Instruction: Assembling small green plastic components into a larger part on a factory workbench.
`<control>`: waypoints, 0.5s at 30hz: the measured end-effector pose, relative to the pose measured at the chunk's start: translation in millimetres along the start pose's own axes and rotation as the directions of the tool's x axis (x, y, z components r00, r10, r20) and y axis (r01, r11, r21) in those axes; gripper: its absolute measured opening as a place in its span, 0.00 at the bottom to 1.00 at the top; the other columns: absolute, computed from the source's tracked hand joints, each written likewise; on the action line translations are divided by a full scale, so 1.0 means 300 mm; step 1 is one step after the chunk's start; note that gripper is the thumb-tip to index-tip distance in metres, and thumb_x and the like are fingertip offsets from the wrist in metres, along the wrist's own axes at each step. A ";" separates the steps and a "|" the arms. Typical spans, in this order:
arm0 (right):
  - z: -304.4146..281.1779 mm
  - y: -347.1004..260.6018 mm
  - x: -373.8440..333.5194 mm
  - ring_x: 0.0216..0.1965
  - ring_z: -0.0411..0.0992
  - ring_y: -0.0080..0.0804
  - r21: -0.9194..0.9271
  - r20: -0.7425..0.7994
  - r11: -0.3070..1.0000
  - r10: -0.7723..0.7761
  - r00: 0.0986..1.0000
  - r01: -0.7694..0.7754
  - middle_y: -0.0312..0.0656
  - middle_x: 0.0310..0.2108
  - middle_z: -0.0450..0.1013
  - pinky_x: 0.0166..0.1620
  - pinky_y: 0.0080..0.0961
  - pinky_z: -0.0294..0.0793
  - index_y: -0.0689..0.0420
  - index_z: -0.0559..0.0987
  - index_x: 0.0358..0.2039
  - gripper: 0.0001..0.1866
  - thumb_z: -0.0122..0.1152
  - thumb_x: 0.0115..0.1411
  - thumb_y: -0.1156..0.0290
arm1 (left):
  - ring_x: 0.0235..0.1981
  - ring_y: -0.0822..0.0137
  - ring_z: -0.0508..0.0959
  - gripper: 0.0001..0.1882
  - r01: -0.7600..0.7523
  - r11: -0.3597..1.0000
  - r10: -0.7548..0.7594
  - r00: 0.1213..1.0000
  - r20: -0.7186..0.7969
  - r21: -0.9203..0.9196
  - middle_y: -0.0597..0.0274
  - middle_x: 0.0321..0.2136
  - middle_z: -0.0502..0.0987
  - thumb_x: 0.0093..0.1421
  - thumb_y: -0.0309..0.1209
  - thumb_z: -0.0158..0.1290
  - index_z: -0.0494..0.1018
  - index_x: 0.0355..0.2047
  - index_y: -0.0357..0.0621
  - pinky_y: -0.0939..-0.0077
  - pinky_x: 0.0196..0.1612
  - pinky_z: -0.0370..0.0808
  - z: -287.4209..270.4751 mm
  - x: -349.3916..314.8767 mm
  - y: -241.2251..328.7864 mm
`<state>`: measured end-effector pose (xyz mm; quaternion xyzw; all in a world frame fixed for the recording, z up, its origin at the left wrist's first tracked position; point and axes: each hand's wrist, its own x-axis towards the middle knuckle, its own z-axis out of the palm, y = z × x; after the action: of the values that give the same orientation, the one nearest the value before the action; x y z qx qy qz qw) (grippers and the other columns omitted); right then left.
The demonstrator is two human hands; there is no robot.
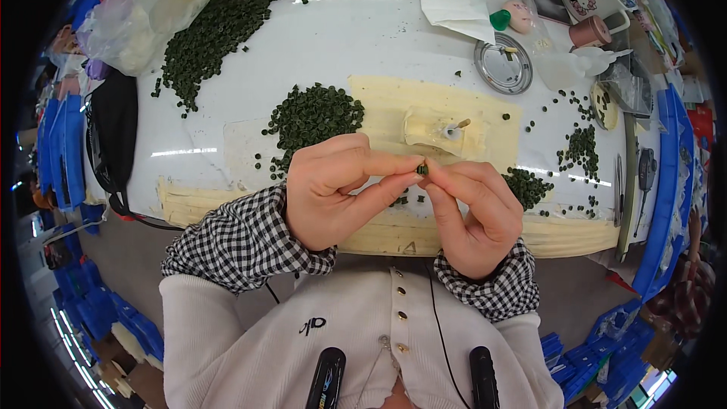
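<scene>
Green heaps (316,117) flank both hands (326,189) and their pinched piece (422,170) — cream block (424,132) beyond.

The left forearm (231,246) slanted inward, the right forearm (488,288) angled up toward it. The left hand (322,193) and right hand (481,220) met at their fingertips — each thumb and forefinger drawn close, the other fingers curled.

This looks like a small-parts workshop: heaps of tiny dark green pieces (219,38) lie from the bench's (303,53) far left corner across to its right side, beside a screwdriver (645,170) and blue plastic bins (660,204).
</scene>
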<state>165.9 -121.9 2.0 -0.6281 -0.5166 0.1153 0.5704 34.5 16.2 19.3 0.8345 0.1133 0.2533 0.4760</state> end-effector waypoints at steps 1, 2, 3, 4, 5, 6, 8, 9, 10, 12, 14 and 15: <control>0.000 0.000 -0.001 0.26 0.71 0.28 0.001 -0.002 1.000 0.001 1.000 -0.001 0.43 0.29 0.72 0.29 0.18 0.71 0.63 0.79 0.39 0.15 0.63 0.48 0.85 | 0.15 0.79 0.58 0.12 -0.001 1.000 0.001 1.000 0.001 0.003 0.74 0.13 0.60 0.49 0.18 0.60 0.78 0.36 0.40 0.83 0.18 0.52 0.000 0.000 0.000; 0.000 0.001 -0.001 0.26 0.71 0.28 0.002 -0.005 1.000 0.002 1.000 -0.002 0.43 0.29 0.72 0.29 0.18 0.71 0.63 0.79 0.39 0.15 0.63 0.48 0.85 | 0.15 0.79 0.58 0.12 -0.005 1.000 0.005 1.000 0.001 0.009 0.74 0.13 0.60 0.49 0.18 0.60 0.78 0.36 0.40 0.83 0.18 0.52 0.000 0.001 0.000; 0.000 0.000 0.000 0.26 0.71 0.28 0.001 -0.005 1.000 0.002 1.000 -0.002 0.43 0.29 0.72 0.29 0.18 0.71 0.63 0.79 0.39 0.15 0.63 0.48 0.85 | 0.15 0.79 0.58 0.12 -0.010 1.000 0.010 1.000 0.001 0.014 0.74 0.13 0.60 0.49 0.18 0.60 0.78 0.36 0.40 0.83 0.18 0.52 0.000 0.001 -0.001; 0.000 -0.002 0.001 0.26 0.71 0.28 0.001 -0.004 1.000 0.002 1.000 -0.002 0.43 0.29 0.72 0.29 0.18 0.71 0.63 0.79 0.39 0.15 0.63 0.48 0.85 | 0.15 0.79 0.58 0.12 -0.014 1.000 0.014 1.000 0.001 0.020 0.74 0.13 0.60 0.49 0.18 0.60 0.78 0.36 0.41 0.83 0.18 0.52 0.000 0.001 -0.001; 0.000 -0.004 0.002 0.26 0.71 0.28 0.000 -0.004 1.000 0.002 1.000 -0.002 0.43 0.29 0.72 0.29 0.18 0.71 0.63 0.79 0.39 0.15 0.63 0.48 0.85 | 0.15 0.79 0.58 0.12 -0.017 1.000 0.017 1.000 0.002 0.023 0.74 0.13 0.60 0.49 0.18 0.60 0.78 0.36 0.41 0.83 0.18 0.52 -0.001 0.001 0.000; 0.000 -0.005 0.003 0.26 0.71 0.28 -0.003 -0.005 1.000 -0.004 1.000 0.004 0.43 0.29 0.72 0.29 0.18 0.71 0.64 0.79 0.39 0.15 0.63 0.48 0.85 | 0.15 0.79 0.58 0.12 -0.019 0.999 0.019 1.000 0.004 0.025 0.74 0.13 0.60 0.49 0.18 0.60 0.78 0.36 0.41 0.83 0.18 0.52 -0.002 0.001 0.001; 0.002 -0.007 0.005 0.26 0.71 0.28 -0.011 -0.006 1.000 -0.014 1.000 0.014 0.43 0.29 0.72 0.29 0.18 0.71 0.64 0.79 0.39 0.15 0.63 0.48 0.85 | 0.15 0.79 0.58 0.13 -0.018 0.999 0.018 1.000 0.004 0.028 0.74 0.13 0.60 0.49 0.19 0.60 0.78 0.36 0.41 0.83 0.18 0.52 -0.003 -0.001 0.001; 0.004 -0.007 0.005 0.26 0.72 0.28 -0.010 -0.009 1.000 -0.015 1.000 0.015 0.43 0.29 0.72 0.29 0.18 0.71 0.64 0.79 0.39 0.15 0.63 0.48 0.85 | 0.15 0.79 0.58 0.13 -0.015 0.999 0.014 1.000 0.002 0.028 0.74 0.13 0.60 0.49 0.19 0.60 0.78 0.36 0.41 0.83 0.18 0.52 -0.003 -0.002 0.001; 0.006 -0.006 0.004 0.26 0.72 0.28 -0.010 -0.011 1.000 -0.017 1.000 0.017 0.43 0.29 0.72 0.29 0.18 0.72 0.64 0.79 0.39 0.15 0.63 0.48 0.85 | 0.15 0.79 0.58 0.13 -0.011 1.000 0.011 1.000 0.000 0.029 0.73 0.13 0.60 0.49 0.19 0.60 0.78 0.37 0.41 0.83 0.18 0.52 -0.004 -0.004 0.001; 0.006 -0.006 0.004 0.26 0.72 0.28 -0.004 -0.016 1.000 -0.015 1.000 0.015 0.43 0.29 0.72 0.29 0.18 0.72 0.64 0.79 0.39 0.15 0.63 0.48 0.85 | 0.15 0.77 0.64 0.12 0.005 1.000 -0.006 1.000 0.021 0.027 0.68 0.16 0.67 0.50 0.20 0.60 0.79 0.37 0.42 0.82 0.18 0.58 -0.011 -0.002 0.008; 0.003 -0.007 0.004 0.26 0.72 0.28 0.005 -0.022 1.000 -0.009 1.000 0.009 0.43 0.29 0.73 0.29 0.18 0.72 0.64 0.79 0.38 0.15 0.63 0.48 0.85 | 0.16 0.76 0.67 0.12 0.020 0.999 -0.021 0.999 0.037 0.026 0.65 0.17 0.70 0.50 0.21 0.60 0.79 0.37 0.42 0.82 0.18 0.61 -0.016 0.000 0.014; 0.000 -0.009 0.003 0.26 0.72 0.28 -0.002 -0.024 1.000 -0.006 1.000 0.006 0.43 0.29 0.73 0.30 0.18 0.72 0.64 0.79 0.38 0.14 0.63 0.48 0.85 | 0.16 0.76 0.67 0.12 0.026 0.999 -0.027 0.999 0.044 0.023 0.65 0.17 0.70 0.50 0.21 0.60 0.79 0.37 0.42 0.82 0.18 0.61 -0.015 0.001 0.016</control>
<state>164.9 -121.6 4.6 -0.6284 -0.5116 0.1058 0.5764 32.2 17.1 25.2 0.8438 0.1165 0.2270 0.4722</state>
